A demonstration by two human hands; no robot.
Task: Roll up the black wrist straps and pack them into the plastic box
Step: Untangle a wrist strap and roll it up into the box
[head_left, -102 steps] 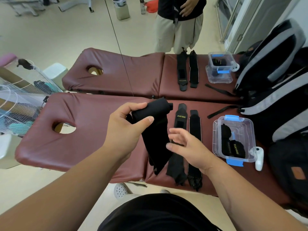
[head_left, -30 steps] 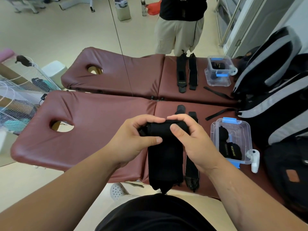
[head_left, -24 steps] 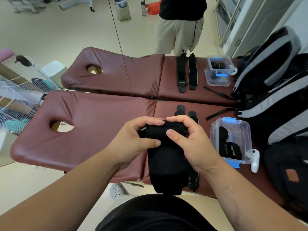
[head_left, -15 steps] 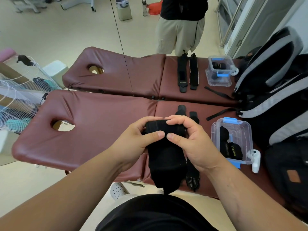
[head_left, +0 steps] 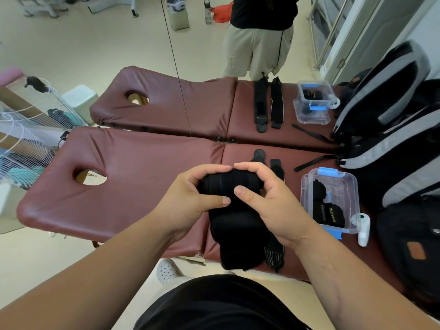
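You face a maroon padded table (head_left: 133,201) with a hole. Grey-and-black backpacks (head_left: 400,167) rest at its right end. A white shoe (head_left: 167,270) shows below its near edge.

Massage table (head_left: 133,186): straps (head_left: 274,254), plastic box (head_left: 305,194), backpacks (head_left: 390,163)

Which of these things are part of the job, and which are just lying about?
In the job: the strap gripped in the left hand and right hand; the flat strap on the bed; the plastic box holding rolled straps.
Lying about: the backpack; the white gadget beside the box.
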